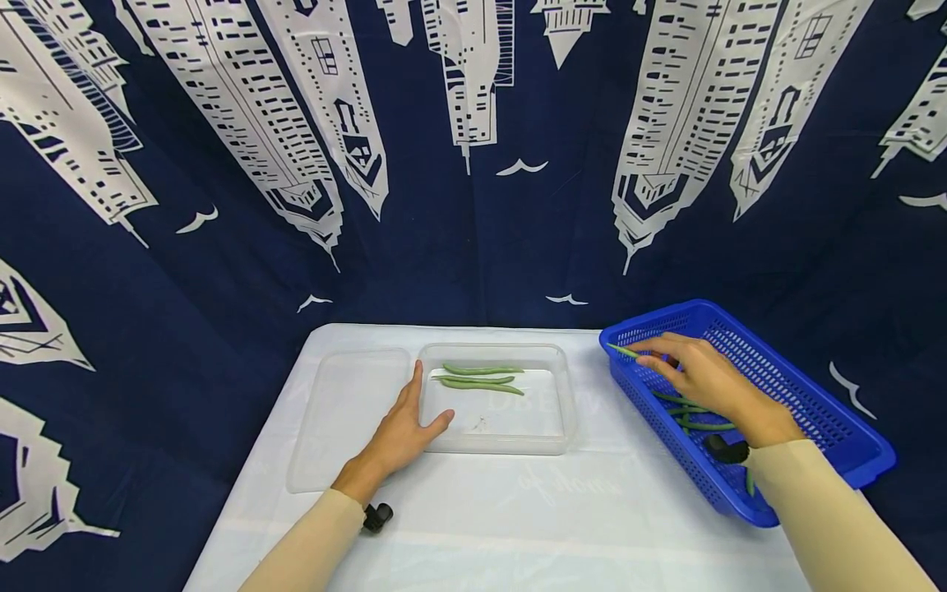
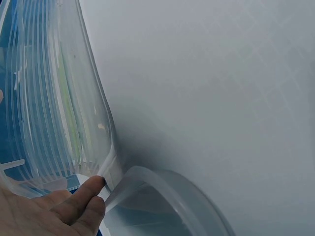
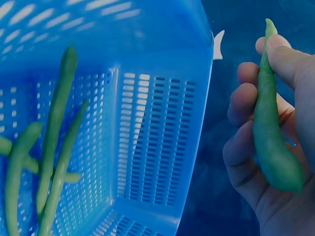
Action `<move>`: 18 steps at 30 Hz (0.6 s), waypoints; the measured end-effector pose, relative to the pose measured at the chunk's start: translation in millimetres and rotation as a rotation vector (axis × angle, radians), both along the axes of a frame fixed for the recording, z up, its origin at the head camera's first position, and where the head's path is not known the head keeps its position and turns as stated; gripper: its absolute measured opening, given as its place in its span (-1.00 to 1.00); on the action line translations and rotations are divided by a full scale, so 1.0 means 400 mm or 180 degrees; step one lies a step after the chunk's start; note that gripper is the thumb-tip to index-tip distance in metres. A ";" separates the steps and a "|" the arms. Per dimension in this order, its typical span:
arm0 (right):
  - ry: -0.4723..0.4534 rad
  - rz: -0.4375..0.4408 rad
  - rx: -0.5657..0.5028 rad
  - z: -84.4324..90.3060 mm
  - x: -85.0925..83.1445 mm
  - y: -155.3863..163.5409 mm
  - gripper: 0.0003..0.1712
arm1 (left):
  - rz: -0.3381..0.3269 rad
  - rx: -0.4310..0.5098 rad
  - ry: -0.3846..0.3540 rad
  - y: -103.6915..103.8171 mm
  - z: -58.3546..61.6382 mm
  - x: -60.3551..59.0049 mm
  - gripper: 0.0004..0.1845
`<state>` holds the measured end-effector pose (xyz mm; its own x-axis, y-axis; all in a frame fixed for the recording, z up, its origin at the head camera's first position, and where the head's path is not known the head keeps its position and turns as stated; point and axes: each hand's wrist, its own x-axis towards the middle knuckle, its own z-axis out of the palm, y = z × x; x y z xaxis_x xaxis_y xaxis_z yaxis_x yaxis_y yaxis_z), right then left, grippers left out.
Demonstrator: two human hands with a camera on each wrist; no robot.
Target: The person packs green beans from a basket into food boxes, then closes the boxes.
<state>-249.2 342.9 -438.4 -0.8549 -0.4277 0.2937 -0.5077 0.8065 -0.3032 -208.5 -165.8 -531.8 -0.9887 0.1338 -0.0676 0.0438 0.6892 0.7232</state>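
Note:
My right hand (image 1: 703, 378) pinches one green bean (image 3: 269, 118) between thumb and fingers, above the far left end of a blue plastic basket (image 1: 658, 440). Several more green beans (image 3: 53, 132) lie inside that basket. At the middle of the table stands a clear plastic container (image 1: 494, 445) with a few green beans (image 1: 482, 386) lying crosswise near its far side. My left hand (image 1: 399, 432) rests at the container's left edge, fingers extended and thumb apart; in the left wrist view its fingertips (image 2: 93, 189) touch the container's rim.
A clear flat lid (image 1: 340, 419) lies on the white-covered table (image 1: 518, 526), left of the container. The basket sits at the table's right edge, set at an angle. Behind the table hangs a dark blue cloth (image 1: 473, 238) printed with white buildings.

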 end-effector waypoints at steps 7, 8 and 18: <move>0.0040 0.0104 -0.0010 0.002 -0.005 -0.043 -0.64 | -0.0012 -0.0009 0.0021 0.000 -0.002 -0.001 0.24; 0.0058 0.0105 -0.0013 0.004 -0.004 -0.051 -0.64 | -0.0011 -0.0010 0.0024 0.000 -0.003 -0.001 0.24; -0.0024 0.0168 0.0025 0.015 -0.012 -0.107 -0.66 | -0.0011 -0.0003 0.0023 -0.001 0.001 0.000 0.24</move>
